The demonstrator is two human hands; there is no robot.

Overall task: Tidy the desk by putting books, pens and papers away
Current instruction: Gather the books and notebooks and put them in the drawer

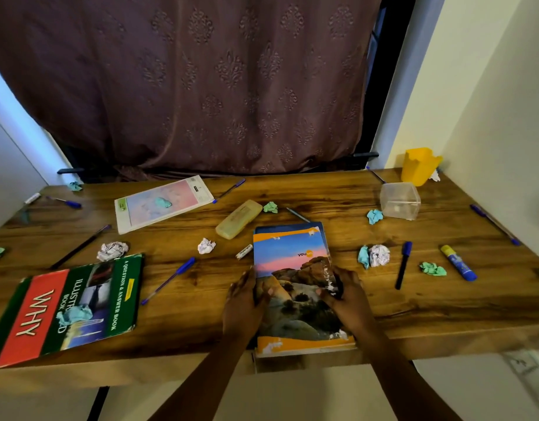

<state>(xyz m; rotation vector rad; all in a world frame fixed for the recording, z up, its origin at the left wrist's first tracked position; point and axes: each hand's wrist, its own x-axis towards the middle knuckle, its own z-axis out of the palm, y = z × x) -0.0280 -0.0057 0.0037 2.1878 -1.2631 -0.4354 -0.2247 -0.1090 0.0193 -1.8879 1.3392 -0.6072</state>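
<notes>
Our left hand (243,294) and right hand (345,291) clasp the notebook stack (292,259) between them, equally near, its long axis pointing up-frame.

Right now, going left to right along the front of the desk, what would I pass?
WHY book, blue pen, left hand, landscape notebook, right hand, blue-capped marker, green paper ball, glue stick.
</notes>
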